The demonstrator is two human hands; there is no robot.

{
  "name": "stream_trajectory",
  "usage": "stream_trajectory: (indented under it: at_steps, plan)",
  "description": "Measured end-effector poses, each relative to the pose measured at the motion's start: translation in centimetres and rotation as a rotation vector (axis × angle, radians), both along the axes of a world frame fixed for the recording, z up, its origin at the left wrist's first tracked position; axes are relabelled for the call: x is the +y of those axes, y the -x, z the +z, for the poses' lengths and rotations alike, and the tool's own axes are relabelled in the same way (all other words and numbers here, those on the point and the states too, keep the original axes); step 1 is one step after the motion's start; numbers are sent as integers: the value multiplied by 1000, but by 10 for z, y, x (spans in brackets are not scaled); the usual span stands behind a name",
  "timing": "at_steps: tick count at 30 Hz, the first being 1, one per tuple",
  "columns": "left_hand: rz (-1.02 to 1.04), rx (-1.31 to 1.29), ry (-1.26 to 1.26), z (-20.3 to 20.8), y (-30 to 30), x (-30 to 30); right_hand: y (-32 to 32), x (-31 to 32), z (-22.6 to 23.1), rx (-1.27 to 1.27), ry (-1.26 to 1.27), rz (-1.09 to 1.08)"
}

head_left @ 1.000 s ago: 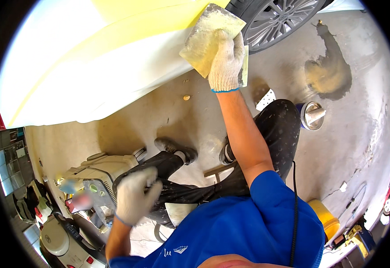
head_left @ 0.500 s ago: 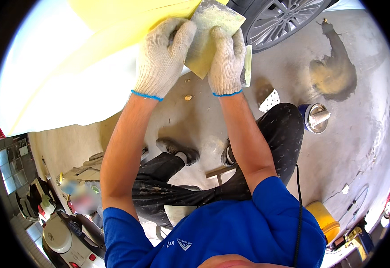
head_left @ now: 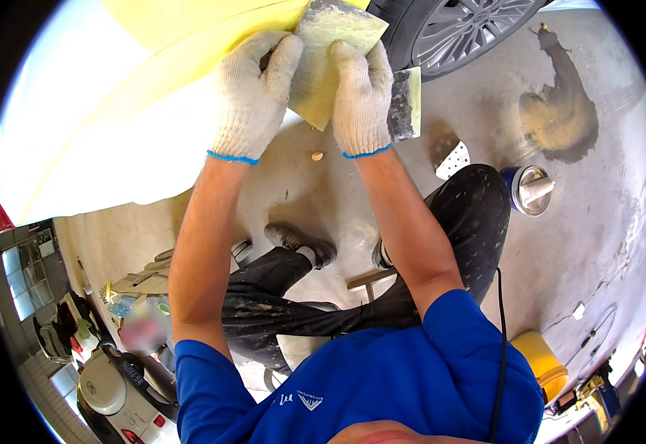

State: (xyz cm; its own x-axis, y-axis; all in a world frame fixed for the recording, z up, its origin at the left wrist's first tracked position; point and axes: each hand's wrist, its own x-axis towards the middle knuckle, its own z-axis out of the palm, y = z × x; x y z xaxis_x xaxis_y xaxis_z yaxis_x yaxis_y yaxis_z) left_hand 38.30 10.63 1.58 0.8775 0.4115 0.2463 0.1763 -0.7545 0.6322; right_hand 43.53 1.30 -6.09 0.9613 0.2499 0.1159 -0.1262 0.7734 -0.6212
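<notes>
Both my hands wear white knit gloves and are raised against a yellow and white car body panel (head_left: 116, 126). My right hand (head_left: 362, 96) grips a flat filler board (head_left: 330, 59) smeared with yellowish putty, and a putty spreader (head_left: 406, 103) sticks out past its fingers. My left hand (head_left: 252, 96) is closed on the board's left edge, its fingers curled over the top. The board lies flat against the panel's lower edge.
A car wheel (head_left: 471, 29) stands at the top right. On the concrete floor sit an open blue tin (head_left: 528, 190), a perforated white pad (head_left: 452, 159) and a yellow container (head_left: 541, 362). A white machine (head_left: 116, 385) and cluttered tools lie at the lower left.
My left hand has come up from the tools by my knee and taken hold of the board beside my right hand. The board has shifted slightly up and left.
</notes>
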Motion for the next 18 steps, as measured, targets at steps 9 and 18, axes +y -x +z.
stream_trajectory:
  at_steps: [9,18]
  plan:
    - [17,25,-2,3,7,6,7,8,0,17,18,16]
    - [62,36,24,8,17,12,18,18,5,-3,35,-16]
